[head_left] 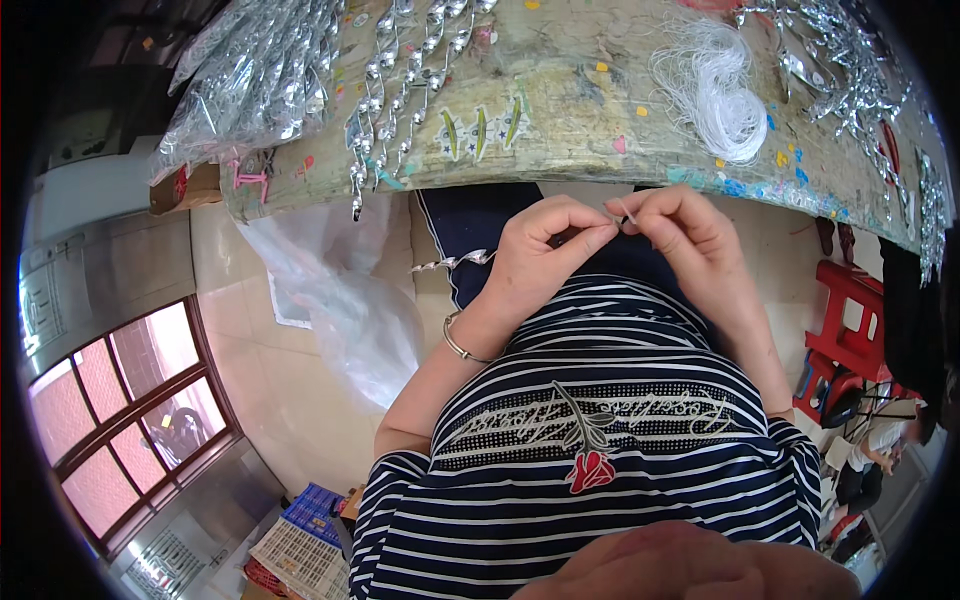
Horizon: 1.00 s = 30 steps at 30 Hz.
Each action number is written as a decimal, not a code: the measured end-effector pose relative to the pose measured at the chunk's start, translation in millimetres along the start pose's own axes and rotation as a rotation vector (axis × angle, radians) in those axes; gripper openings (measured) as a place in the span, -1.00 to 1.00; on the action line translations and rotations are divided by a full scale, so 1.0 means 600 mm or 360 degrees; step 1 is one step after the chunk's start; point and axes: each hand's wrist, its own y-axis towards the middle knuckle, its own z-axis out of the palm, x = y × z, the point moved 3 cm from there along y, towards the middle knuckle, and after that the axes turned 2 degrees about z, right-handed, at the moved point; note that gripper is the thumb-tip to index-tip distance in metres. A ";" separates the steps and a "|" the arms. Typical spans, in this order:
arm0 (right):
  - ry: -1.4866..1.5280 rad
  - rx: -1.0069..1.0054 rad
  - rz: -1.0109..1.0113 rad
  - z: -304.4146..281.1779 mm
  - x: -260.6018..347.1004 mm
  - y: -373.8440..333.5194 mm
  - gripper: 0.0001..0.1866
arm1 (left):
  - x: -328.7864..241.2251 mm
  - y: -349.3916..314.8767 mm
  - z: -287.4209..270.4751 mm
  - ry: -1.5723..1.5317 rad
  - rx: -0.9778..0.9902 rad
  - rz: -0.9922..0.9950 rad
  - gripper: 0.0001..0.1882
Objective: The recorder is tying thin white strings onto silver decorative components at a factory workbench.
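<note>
In front of my waist, just off the table edge, my two hands meet fingertip to fingertip. My left hand [550, 245] is closed, thumb and forefinger pinched together. A twisted silver foil strip [462, 261] sticks out to the left from behind this hand; its other end is hidden by the palm. My right hand [690, 230] is also closed, pinching a short piece of white string [626, 211] that shows between the fingertips. Something small and dark sits where the fingertips meet, too small to name.
On the worn table [570, 120] lie a white string bundle [715, 95], silver foil twists [400, 90], a plastic-wrapped pile of twists [255, 90] and silver tinsel [850, 90]. A clear plastic bag [350, 290] hangs at the left. Red stools [845, 320] stand on the right.
</note>
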 end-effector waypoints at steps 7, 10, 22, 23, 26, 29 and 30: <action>-0.1199 -0.0009 -0.0767 0.011 0.010 0.009 -0.87 | -0.009 -0.002 -0.003 -0.0047 -0.0112 -0.0121 -0.93; -0.1254 -0.0008 -0.0792 0.018 0.010 0.007 -0.85 | -0.006 -0.005 -0.003 -0.0044 -0.0119 -0.0152 -0.93; -0.1420 -0.0007 -0.0934 0.032 0.017 0.012 -0.78 | -0.001 -0.003 -0.003 -0.0462 -0.0174 -0.0489 -0.90; -0.1414 -0.0010 -0.0937 0.033 0.016 0.013 -0.78 | -0.003 -0.002 -0.002 -0.0448 -0.0191 -0.0480 -0.90; -0.1378 -0.0012 -0.0949 0.030 0.016 0.014 -0.78 | -0.006 0.001 -0.003 -0.0435 -0.0173 -0.0442 -0.90; -0.1347 -0.0066 -0.0914 0.028 0.017 0.013 -0.81 | -0.009 -0.001 -0.003 -0.0395 -0.0160 -0.0393 -0.92; -0.1277 -0.0092 -0.0792 0.023 0.013 0.014 -0.86 | -0.008 -0.002 -0.003 -0.0397 -0.0160 -0.0396 -0.92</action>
